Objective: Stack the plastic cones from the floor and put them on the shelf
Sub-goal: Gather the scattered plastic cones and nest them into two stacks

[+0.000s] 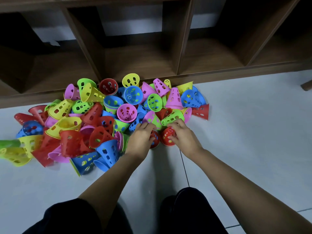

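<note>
Indoors | pale tiled floor [253, 132] | dark wooden shelf [143, 61] | cones [126, 113] heaped

The left hand [140, 138] and right hand [184, 136] grip red cones [166, 138].

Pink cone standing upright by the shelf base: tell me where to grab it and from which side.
Pinch the pink cone at its narrow top, coming from above. It stands rim-down, so the tip is free, while a blue cone and a green cone crowd its lower sides.
</note>
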